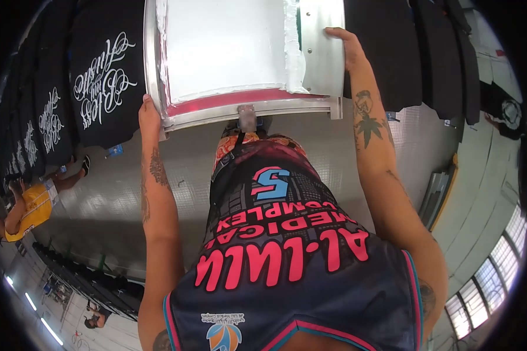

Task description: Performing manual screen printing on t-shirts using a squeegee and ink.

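Observation:
In front of me is a screen printing frame (153, 52), a metal frame round a mesh covered with white ink (228, 47). A reddish-pink band (228, 100) shows along the mesh's near edge. On the right side lies a wide metal squeegee (322, 64) with bolts, a sliver of green blade and thick white ink along it. My left hand (149, 119) is closed on the frame's left rail near its corner, fingers partly hidden. My right hand (348, 48) is closed at the frame's right edge, one digit reaching over the metal; its other fingers are hidden.
Black shirts with white lettering (102, 76) lie on boards in a row to the left. More black shirts (383, 52) are on the right. A metal clamp (247, 119) sits at the frame's near edge. A person in yellow (32, 210) is at far left.

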### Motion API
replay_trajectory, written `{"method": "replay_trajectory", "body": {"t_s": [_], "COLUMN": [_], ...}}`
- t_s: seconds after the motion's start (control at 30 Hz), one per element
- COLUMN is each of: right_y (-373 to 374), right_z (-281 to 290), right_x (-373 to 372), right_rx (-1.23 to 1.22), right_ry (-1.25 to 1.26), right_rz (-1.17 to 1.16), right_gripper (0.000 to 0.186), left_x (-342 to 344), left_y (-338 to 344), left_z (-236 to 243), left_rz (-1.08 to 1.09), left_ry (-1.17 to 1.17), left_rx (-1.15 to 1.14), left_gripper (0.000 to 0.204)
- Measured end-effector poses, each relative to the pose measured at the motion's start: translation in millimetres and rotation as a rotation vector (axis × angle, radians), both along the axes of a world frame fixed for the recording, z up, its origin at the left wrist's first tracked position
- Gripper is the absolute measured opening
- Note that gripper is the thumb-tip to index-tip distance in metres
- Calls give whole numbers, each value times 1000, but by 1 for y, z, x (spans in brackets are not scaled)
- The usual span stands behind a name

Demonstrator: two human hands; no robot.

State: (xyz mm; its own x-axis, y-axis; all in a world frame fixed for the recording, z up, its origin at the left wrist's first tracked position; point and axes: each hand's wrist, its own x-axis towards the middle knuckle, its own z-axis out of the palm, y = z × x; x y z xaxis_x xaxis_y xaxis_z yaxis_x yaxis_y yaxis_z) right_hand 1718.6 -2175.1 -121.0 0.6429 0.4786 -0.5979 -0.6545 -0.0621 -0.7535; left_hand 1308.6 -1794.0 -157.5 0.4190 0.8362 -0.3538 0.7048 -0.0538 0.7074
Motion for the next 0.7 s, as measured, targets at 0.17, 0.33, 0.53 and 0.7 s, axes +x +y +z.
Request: {"method": "replay_trajectory", "body": {"t_s": [0.17, 0.33, 0.53, 0.7], "right_y": [-11, 37, 177, 266], "right_z": [-11, 38, 112, 80], "right_x": [-3, -7, 65, 94], "right_rx": [-30, -131, -644, -778], "right_ry": [58, -151, -925, -1547], "right_rz": [-17, 3, 796, 853], "right_gripper": [35, 45, 41, 38], "left_x": [-1, -2, 20, 102], "left_y": [-8, -8, 34, 70], "left_z": [-15, -12, -16, 19], "left_rz": [-39, 152, 222, -175], "left_ry": [-48, -131, -203, -358], "left_rx": [49, -327, -782, 72], "left_gripper": [68, 73, 81, 50]}}
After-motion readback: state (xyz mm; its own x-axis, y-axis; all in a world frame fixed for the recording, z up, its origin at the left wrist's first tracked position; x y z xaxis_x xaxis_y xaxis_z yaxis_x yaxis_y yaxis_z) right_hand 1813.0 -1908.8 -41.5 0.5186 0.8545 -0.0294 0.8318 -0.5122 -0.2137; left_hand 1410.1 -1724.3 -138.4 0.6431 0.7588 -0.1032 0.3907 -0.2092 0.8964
